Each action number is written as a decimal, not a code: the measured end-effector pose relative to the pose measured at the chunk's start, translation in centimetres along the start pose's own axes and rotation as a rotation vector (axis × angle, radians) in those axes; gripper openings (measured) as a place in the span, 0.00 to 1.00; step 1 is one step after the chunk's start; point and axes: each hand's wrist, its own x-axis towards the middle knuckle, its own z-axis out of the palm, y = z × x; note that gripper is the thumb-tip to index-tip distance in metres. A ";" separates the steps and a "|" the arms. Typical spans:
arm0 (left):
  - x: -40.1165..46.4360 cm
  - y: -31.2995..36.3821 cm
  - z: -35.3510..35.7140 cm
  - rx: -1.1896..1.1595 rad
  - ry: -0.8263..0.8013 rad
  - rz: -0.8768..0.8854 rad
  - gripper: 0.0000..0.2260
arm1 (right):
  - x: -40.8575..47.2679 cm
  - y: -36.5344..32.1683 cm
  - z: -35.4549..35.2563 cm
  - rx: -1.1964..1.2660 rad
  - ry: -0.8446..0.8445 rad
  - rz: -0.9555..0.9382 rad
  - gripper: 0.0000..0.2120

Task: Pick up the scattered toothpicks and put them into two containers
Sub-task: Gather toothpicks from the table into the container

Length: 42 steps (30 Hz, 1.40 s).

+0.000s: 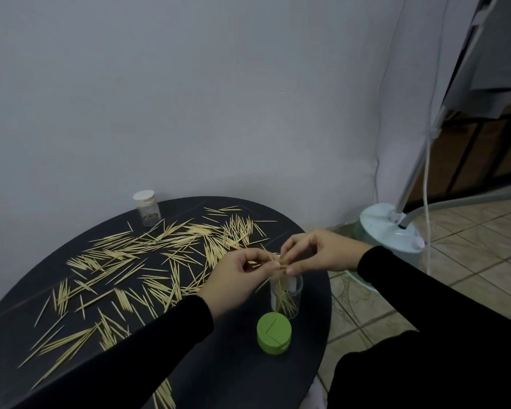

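Both hands, left hand [236, 271] and right hand [316, 253], pinch a toothpick bundle [273, 261] above the open jar [286, 296], likely aligning it to drop in; the green lid [274, 332] waits at the jar's six o'clock.

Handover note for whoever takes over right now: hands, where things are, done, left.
Left hand and right hand both pinch a small bundle of toothpicks just above the open clear container at the table's right edge.
Green lid lies on the table in front of that container.
Done: some toothpicks already stand in the open container.
Left: most scattered toothpicks still cover the dark table. The second container, white-capped, stands at the far edge, closed and nearly empty.
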 end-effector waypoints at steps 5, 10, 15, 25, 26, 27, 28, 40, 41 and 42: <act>0.1 -0.1 -0.2 0.124 0.002 0.019 0.04 | 0.1 -0.3 0.0 -0.035 0.009 -0.045 0.10; 0.2 -0.1 -0.4 0.166 -0.009 0.029 0.07 | 0.0 -0.4 -0.4 -0.079 0.040 -0.035 0.09; 0.4 -0.1 -0.6 0.197 0.012 0.057 0.07 | 0.1 -0.9 -0.5 -0.149 0.053 0.006 0.09; 0.6 -0.9 -1.4 0.299 0.028 -0.001 0.08 | -0.2 -1.4 -1.0 -0.232 0.056 0.075 0.05; 0.5 -1.1 -1.4 0.324 0.021 -0.014 0.08 | -0.2 -1.4 -1.1 -0.240 0.075 0.065 0.05; 0.4 -1.2 -1.5 0.358 0.012 -0.025 0.09 | -0.3 -1.4 -1.2 -0.244 0.089 0.058 0.06; 0.2 -1.4 -1.4 0.386 -0.005 -0.034 0.12 | -0.3 -1.5 -1.2 -0.242 0.097 0.049 0.06; -0.5 -1.9 2.4 0.369 -0.116 0.112 0.27 | -1.2 -2.9 -1.7 -0.341 0.019 0.034 0.10; -0.4 -2.0 2.3 0.356 -0.108 0.109 0.25 | -1.3 -3.0 -1.8 -0.353 0.031 0.036 0.10; -0.4 -2.1 2.1 0.339 -0.100 0.103 0.24 | -1.3 -3.0 -1.8 -0.365 0.041 0.043 0.10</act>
